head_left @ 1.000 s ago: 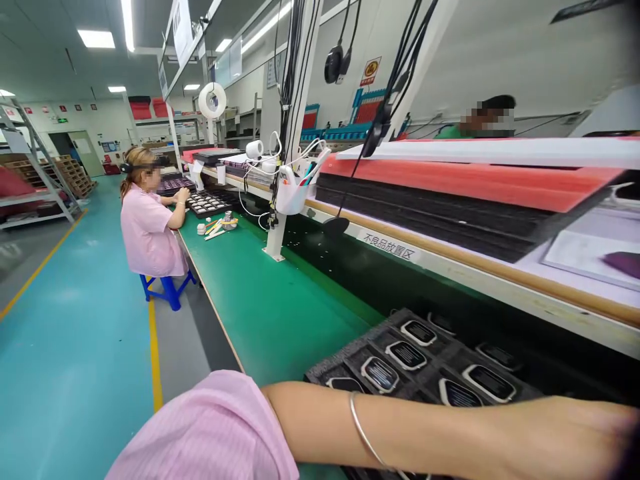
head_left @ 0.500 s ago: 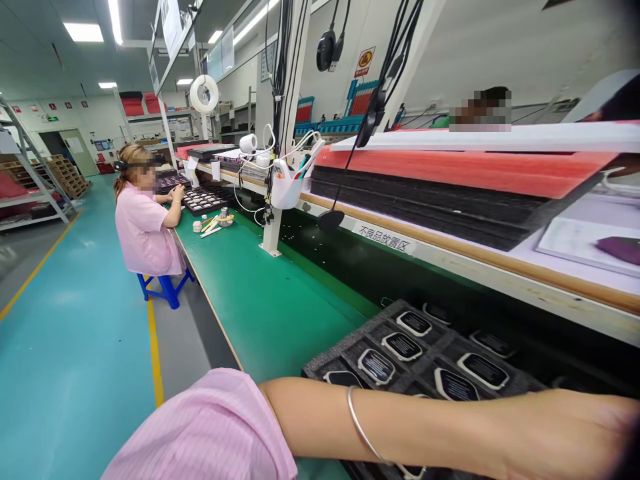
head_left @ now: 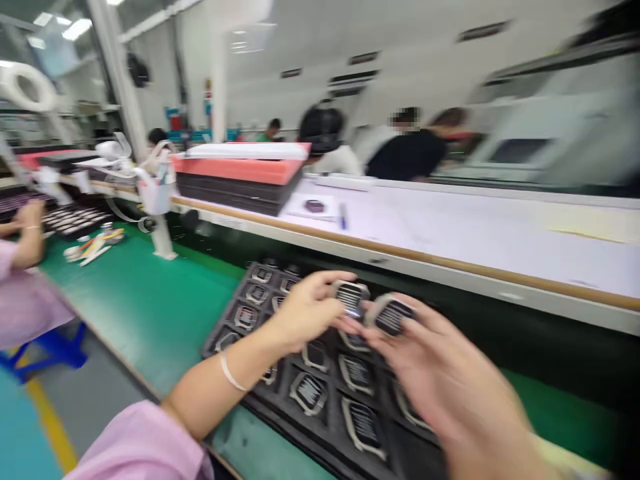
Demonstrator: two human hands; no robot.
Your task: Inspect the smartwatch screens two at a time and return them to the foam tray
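My left hand point(head_left: 307, 310) is closed on a squarish watch case point(head_left: 351, 297) with a pale metal frame and a dark face bearing light lines. Close beside it, my right hand point(head_left: 445, 373) pinches a second watch case point(head_left: 392, 316) of the same look between thumb and fingers. Both are held up over a black foam tray point(head_left: 280, 407), whose pockets hold several more watch cases, such as one low in the tray point(head_left: 309, 393). My right forearm and hand hide the tray's right part. Motion blurs the markings on the faces.
The tray lies on a green bench point(head_left: 200, 287). Behind it runs a raised shelf point(head_left: 450, 227) with a wooden edge, bearing a black foam stack point(head_left: 235, 193) topped with red sheets. A co-worker in pink point(head_left: 30, 293) sits at left; other people are beyond the shelf.
The view has swung right and down onto the tray. Both hands now show, each with a watch case; earlier only my left arm reached across, its hand blurred at the right edge.
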